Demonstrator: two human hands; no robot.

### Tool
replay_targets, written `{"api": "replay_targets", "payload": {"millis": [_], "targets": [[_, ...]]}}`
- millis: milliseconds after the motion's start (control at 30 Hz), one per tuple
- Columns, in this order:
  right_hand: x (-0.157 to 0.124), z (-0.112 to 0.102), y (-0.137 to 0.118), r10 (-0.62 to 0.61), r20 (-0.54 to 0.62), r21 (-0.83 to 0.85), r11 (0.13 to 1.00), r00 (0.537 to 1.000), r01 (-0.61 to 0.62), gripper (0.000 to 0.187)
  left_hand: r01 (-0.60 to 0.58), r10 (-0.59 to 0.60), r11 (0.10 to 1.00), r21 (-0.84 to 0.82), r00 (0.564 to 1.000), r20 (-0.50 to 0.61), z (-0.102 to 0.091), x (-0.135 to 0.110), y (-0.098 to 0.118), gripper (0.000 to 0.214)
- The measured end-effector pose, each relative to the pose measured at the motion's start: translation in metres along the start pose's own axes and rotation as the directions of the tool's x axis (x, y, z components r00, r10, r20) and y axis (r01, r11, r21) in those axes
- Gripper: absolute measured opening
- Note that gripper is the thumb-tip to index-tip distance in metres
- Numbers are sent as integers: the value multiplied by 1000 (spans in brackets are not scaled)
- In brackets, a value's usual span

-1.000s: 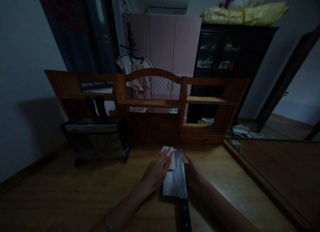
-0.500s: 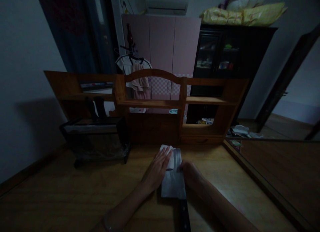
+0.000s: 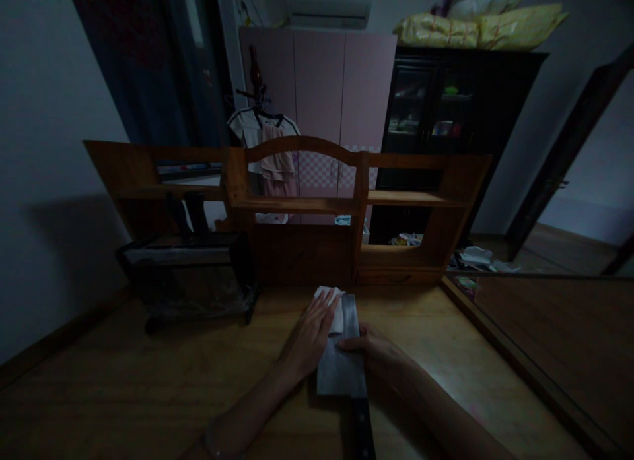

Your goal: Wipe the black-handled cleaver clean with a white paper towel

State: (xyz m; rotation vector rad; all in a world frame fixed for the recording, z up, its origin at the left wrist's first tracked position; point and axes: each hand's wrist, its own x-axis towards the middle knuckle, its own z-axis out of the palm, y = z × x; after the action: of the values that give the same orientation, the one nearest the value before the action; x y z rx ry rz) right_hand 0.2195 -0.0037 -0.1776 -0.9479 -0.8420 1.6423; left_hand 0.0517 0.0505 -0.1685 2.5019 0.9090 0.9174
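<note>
A cleaver (image 3: 341, 367) lies lengthwise in front of me, its broad grey blade pointing away and its black handle (image 3: 364, 427) towards me. My right hand (image 3: 371, 348) is closed on the blade's right edge, thumb on the upper face and the other fingers partly hidden. A folded white tissue (image 3: 337, 320) is on the far left part of the blade. My left hand (image 3: 312, 331) presses this tissue against the metal with nearly straight fingers. Whether the tissue wraps under the blade's left edge is hidden.
A knife block (image 3: 188, 275) holding dark-handled knives stands at the left on the wooden tabletop (image 3: 222, 381). Behind the hands rises a wooden shelf unit (image 3: 302, 206). A raised wooden edge (image 3: 495, 341) runs along the right side.
My right thumb has moved from the blade's right edge onto its upper face. The cleaver has shifted slightly left and towards me. My left hand stays on the tissue.
</note>
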Motion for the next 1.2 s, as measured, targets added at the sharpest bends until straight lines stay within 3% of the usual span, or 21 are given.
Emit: {"api": "replay_targets", "payload": {"millis": [367,700,933,1200], "targets": [[-1,2,6,34,132,-141,990,991,-16,35,-49,47,999,23,996,81,0,1,1,48],[-2,6,7,25,111,-154,988,993,-8,34,-117,114,993,2,968,225,-3,2,6,50],[-3,4,3,17,102,-245,969,995,8,36,-140,131,990,21,964,231,-1,0,6,51],[0,2,5,37,119,-290,957,992,-1,35,-47,34,996,81,986,162,8,-3,0,54]]}}
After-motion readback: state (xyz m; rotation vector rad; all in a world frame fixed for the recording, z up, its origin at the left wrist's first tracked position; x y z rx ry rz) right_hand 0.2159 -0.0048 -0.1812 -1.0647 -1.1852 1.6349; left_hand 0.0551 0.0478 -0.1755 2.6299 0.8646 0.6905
